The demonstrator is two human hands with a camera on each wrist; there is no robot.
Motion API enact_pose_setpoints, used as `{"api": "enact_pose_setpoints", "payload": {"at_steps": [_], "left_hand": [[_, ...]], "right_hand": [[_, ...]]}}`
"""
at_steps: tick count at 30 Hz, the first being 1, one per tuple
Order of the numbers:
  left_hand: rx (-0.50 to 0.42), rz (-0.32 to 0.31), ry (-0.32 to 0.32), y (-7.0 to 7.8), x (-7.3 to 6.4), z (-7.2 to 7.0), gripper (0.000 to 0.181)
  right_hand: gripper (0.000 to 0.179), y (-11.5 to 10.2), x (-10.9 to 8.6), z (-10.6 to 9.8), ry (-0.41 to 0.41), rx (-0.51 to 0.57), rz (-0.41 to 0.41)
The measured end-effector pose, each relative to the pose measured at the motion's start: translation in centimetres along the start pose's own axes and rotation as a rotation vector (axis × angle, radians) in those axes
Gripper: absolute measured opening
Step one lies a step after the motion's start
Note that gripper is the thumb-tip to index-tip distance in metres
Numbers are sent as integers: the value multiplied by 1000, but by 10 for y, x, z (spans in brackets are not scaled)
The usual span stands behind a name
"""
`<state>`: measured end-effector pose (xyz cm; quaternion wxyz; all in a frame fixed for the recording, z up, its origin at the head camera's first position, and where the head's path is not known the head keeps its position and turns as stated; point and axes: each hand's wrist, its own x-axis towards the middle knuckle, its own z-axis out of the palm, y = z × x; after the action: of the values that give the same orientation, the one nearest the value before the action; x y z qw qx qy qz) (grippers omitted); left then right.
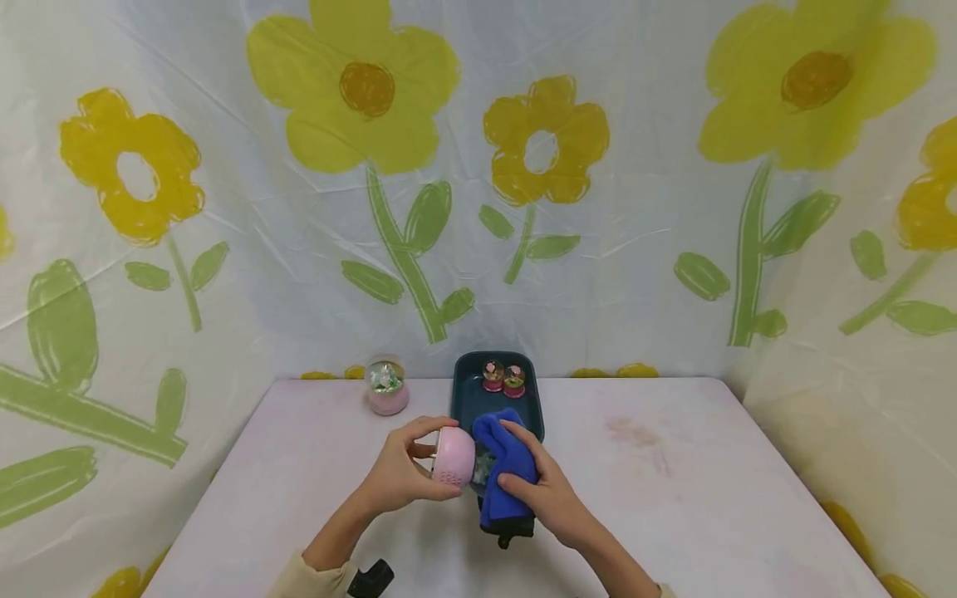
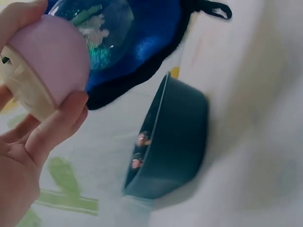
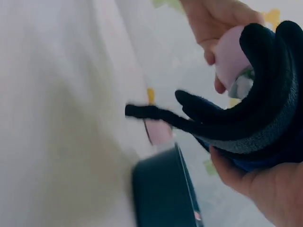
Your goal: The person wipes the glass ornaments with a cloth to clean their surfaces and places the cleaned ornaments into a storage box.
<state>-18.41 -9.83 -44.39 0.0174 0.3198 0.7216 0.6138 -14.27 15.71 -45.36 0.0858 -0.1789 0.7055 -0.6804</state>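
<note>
A snow globe with a pink base [image 1: 454, 457] is held sideways above the table, its clear dome [image 2: 106, 33] turned to the right. My left hand [image 1: 404, 465] grips the base between thumb and fingers; the cream underside faces left. In my right hand [image 1: 544, 486] is a folded blue cloth [image 1: 512, 453] with a dark edge and a hanging loop. The cloth lies against the dome and covers part of it. Seen from the right wrist, the cloth [image 3: 265, 127] hides most of the dome.
Behind the hands stands a dark teal tray [image 1: 465, 407] holding two small snow globes [image 1: 513, 380] with reddish bases. Another snow globe [image 1: 386, 386] with a pink base stands at the table's back left. A flower-printed curtain [image 1: 628, 274] rises behind the white table [image 1: 635, 515].
</note>
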Motion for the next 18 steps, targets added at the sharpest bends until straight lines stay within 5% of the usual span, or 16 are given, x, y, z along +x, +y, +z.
{"api": "enact_pose_setpoints", "payload": {"at_steps": [4,7,18], "left_hand": [[184,162,34,6,-3,4,76],[190,196,51,5,-3,4,76],[-243,-45,53,-22,-6,8,77]], "right_hand": [[58,0,2,2,13,140,70],[57,-3,4,4,40,131,79],[58,-2,3,12,136,-316,-87]]}}
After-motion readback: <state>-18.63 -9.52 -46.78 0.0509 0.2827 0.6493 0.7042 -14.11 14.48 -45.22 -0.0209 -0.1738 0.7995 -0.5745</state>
